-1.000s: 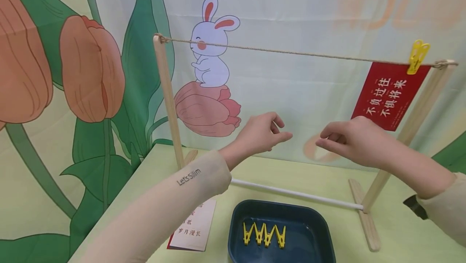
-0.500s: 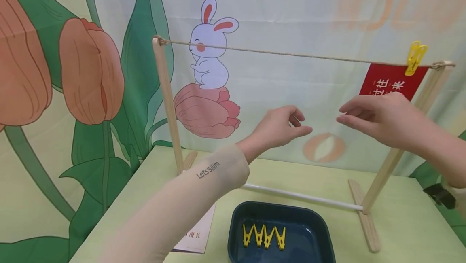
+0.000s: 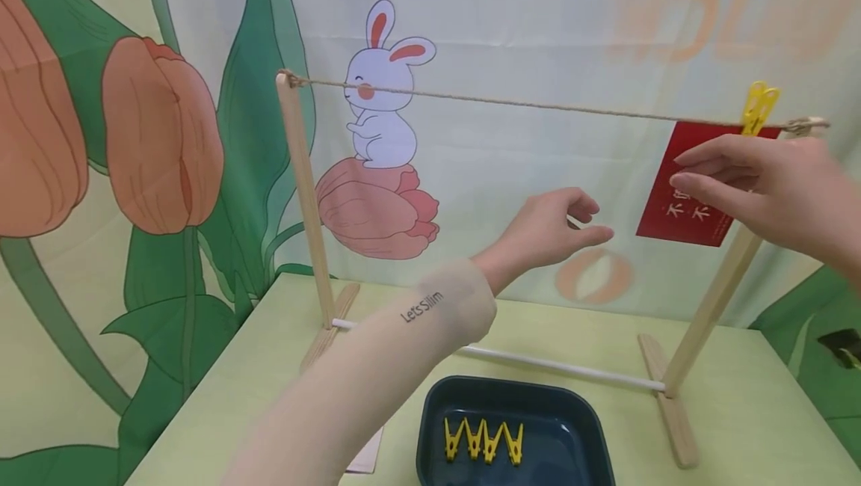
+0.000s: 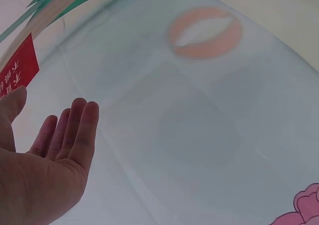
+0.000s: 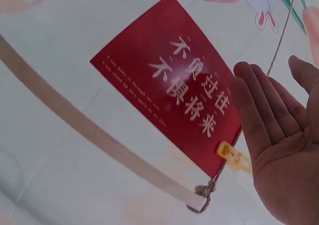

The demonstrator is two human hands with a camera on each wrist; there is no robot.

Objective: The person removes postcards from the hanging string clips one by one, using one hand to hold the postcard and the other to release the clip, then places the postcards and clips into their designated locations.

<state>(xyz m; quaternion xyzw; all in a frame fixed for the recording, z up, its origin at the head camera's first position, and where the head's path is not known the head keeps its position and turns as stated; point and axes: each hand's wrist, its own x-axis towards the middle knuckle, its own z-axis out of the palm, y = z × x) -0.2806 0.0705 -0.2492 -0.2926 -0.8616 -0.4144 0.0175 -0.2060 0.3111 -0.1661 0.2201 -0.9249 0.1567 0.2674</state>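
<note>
A red card with white writing [image 3: 655, 205] hangs from the twine [image 3: 525, 103] at its right end, clipped there by a yellow clothespin [image 3: 760, 106]. My right hand [image 3: 773, 187] is in front of the card and overlaps it in the head view, holding nothing. In the right wrist view its fingers stand loosely extended beside the card and clothespin. My left hand [image 3: 548, 228] hovers below the twine, left of the card, with relaxed fingers and nothing in them. In the left wrist view the palm shows bare, the card's corner beyond the thumb.
The twine runs between two wooden posts [image 3: 303, 202] joined low by a white rod [image 3: 558, 368]. In front stands a dark blue tray [image 3: 585, 426] holding several yellow clothespins [image 3: 483, 441]. A pale card [image 3: 365, 457] lies partly hidden under my left sleeve. A printed cloth hangs behind.
Both hands have moved right and a little up, the right one passing across the hanging card. More of the pale card is now covered by my left sleeve.
</note>
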